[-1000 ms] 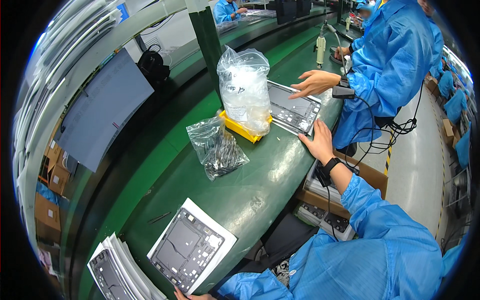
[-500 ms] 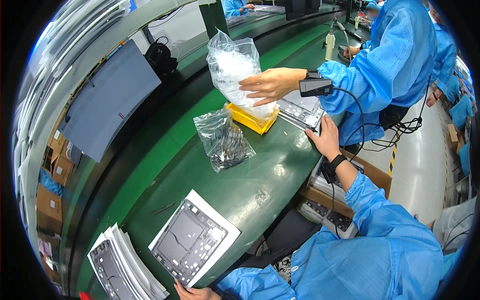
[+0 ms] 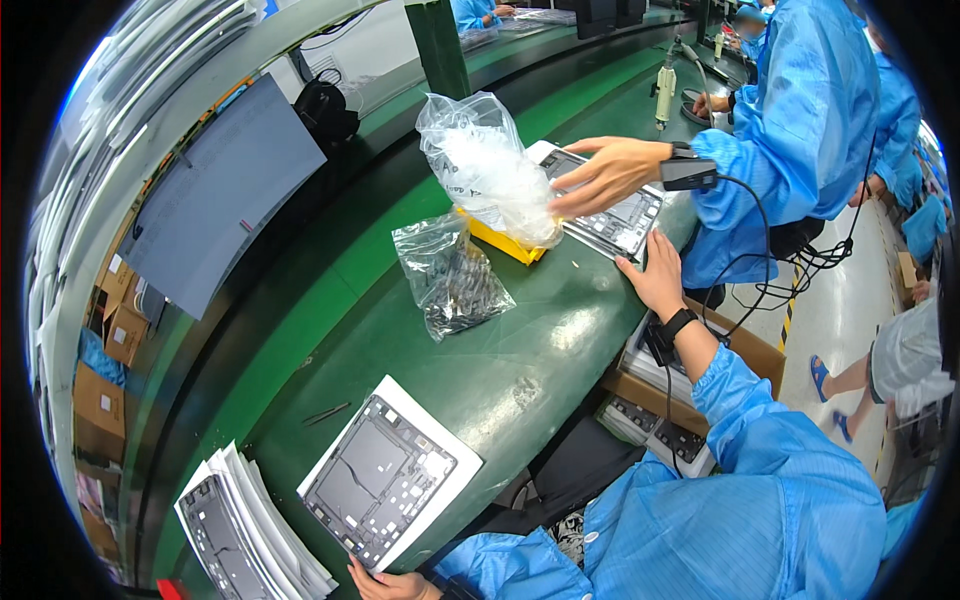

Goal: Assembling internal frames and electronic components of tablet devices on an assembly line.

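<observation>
My left hand (image 3: 393, 584) is at the lower edge of a dark tablet housing (image 3: 375, 470) on a white sheet; its fingers look stretched out, touching the corner, partly cut off by the picture's edge. My right hand (image 3: 656, 275), fingers apart, rests against the near edge of a stack of similar housings (image 3: 622, 228) farther right. A co-worker's hand (image 3: 618, 178) hovers above that stack, beside a clear plastic bag (image 3: 480, 180) of white material. The bag leans over a yellow tray (image 3: 505, 240). A zip bag of small dark parts (image 3: 455, 280) lies in front.
Sheets layered with housings (image 3: 245, 530) stand at the bench's lower left, near tweezers (image 3: 327, 413). Below the bench edge is a cardboard box (image 3: 745, 345) with housings. A cable (image 3: 760, 230) hangs from the co-worker's wrist device. A powered screwdriver (image 3: 664, 95) hangs at the back.
The co-worker's hand has moved right, off the plastic bag, which now sags lower toward the right. More of the housing stack shows behind it. A person in blue sandals appears at right. My hands stay put.
</observation>
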Motion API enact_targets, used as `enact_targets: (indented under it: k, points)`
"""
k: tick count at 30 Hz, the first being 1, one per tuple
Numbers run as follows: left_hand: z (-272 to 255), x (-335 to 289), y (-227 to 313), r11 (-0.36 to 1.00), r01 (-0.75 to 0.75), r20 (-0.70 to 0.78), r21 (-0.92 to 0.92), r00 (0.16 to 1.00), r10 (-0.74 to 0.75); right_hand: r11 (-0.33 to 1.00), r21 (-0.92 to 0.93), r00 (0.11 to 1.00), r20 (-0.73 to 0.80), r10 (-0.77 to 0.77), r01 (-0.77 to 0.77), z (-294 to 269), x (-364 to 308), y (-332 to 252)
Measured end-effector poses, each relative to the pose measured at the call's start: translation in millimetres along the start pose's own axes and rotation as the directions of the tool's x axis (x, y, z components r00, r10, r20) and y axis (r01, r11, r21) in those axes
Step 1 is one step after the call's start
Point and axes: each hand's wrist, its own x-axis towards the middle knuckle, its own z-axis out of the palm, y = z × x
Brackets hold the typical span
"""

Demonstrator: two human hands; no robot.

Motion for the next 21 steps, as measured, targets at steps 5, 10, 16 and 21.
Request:
enact_targets:
  k: [5, 10, 16, 21]
  points:
    - [-1.0, -3.4, -3.6, 1.000, -0.005, 0.006, 0.017, 1.000, 0.004, 1.000, 0.006, 1.000, 0.015, 0.004, -0.004, -1.8, -0.4, -5.0]
    - [-2.2, -0.8, 3.5, 0.999, 0.019, 0.011, 0.042, 1.000, -0.020, 1.000, 0.003, 1.000, 0.022, -0.005, 0.005, 4.2, 2.9, -3.8]
    - [11.8, 10.3, 22.2, 0.999, -0.003, -0.031, -0.054, 1.000, 0.001, 0.994, 0.051, 0.985, -0.150, -0.085, 0.094, -17.9, 12.3, 16.9]
    - [-37.5, 65.2, 12.2, 0.826, -0.076, 0.010, -0.558, 0.995, 0.099, 0.978, 0.202, 0.988, -0.125, 0.085, -0.058, -68.7, -17.0, -49.9]
